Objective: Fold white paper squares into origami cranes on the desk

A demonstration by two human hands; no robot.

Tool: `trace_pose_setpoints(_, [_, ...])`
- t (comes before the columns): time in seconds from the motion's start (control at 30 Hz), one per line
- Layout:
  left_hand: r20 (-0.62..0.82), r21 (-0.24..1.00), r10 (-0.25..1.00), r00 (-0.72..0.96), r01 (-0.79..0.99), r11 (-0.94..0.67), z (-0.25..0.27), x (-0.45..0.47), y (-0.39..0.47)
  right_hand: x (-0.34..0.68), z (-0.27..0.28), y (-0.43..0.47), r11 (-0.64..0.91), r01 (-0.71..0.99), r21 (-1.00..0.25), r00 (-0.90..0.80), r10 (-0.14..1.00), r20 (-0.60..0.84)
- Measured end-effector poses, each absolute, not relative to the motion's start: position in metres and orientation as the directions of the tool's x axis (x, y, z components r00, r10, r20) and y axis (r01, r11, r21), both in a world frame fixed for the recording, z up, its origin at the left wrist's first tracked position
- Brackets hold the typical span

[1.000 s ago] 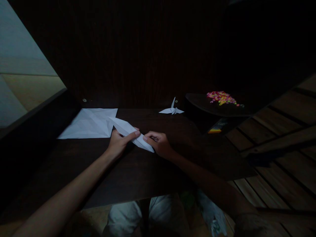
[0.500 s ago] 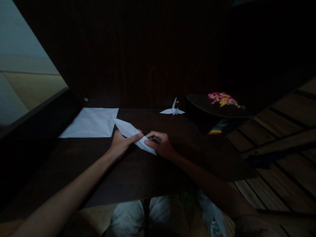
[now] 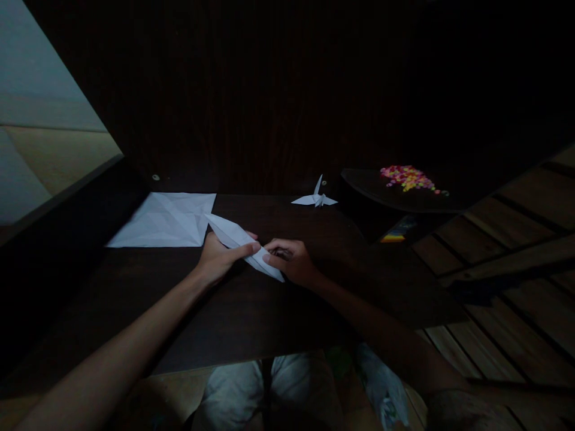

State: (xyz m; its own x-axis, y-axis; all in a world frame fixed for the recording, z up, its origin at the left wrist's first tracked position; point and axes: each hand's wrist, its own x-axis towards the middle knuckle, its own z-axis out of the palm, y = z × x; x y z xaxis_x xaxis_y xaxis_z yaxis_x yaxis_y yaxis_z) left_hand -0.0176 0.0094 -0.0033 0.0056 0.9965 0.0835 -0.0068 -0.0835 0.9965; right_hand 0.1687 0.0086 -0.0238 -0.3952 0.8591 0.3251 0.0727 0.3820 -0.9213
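Note:
A long, pointed piece of folded white paper (image 3: 231,232) is held slantwise above the dark tabletop, its upper tip toward the left and its lower tip toward me. My left hand (image 3: 220,254) grips its middle, thumb flat on top and fingers mostly hidden underneath. My right hand (image 3: 294,261) pinches the lower half, its thumb on the near face and the other fingers curled behind. Both thumbs lie close together on the paper. Behind the hands stands a finished white paper crane (image 3: 317,199), wings spread, touched by neither hand.
Creased white paper sheets (image 3: 166,220) lie at the back left of the dark desk (image 3: 215,326). On a rounded corner shelf (image 3: 363,182) at right sits a heap of small colourful pieces (image 3: 409,178). A dark panel rises behind; a low side board (image 3: 67,197) bounds the left.
The view has shifted very slightly. Both hands keep nearly the same hold on the folded paper, with no clear movement.

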Motion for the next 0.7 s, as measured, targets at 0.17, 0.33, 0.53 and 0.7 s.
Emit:
trace_pose_setpoints(0.17, [0.115, 0.993, 0.993, 0.003, -0.026, -0.114, -0.0011, -0.019, 0.0091, 0.1702, -0.021, 0.0069, 0.386, 0.086, -0.919, -0.364, 0.87, 0.332])
trace_pose_setpoints(0.33, [0.099, 0.995, 0.995, 0.024, 0.026, -0.1, 0.0004, -0.0194, 0.0075, 0.1636, -0.0165, 0.0046, 0.411, 0.165, -0.896, -0.314, 0.883, 0.348])
trace_pose_setpoints(0.53, [0.078, 0.996, 0.997, 0.001, 0.041, -0.078, -0.0006, -0.0216, 0.0096, 0.1667, -0.018, 0.0077, 0.429, 0.223, -0.875, -0.393, 0.861, 0.322])
trace_pose_setpoints(0.7, [0.058, 0.998, 0.998, 0.013, 0.02, -0.058, -0.0015, -0.0218, 0.0121, 0.1712, -0.0219, 0.0115, 0.372, 0.179, -0.911, -0.433, 0.861, 0.266])
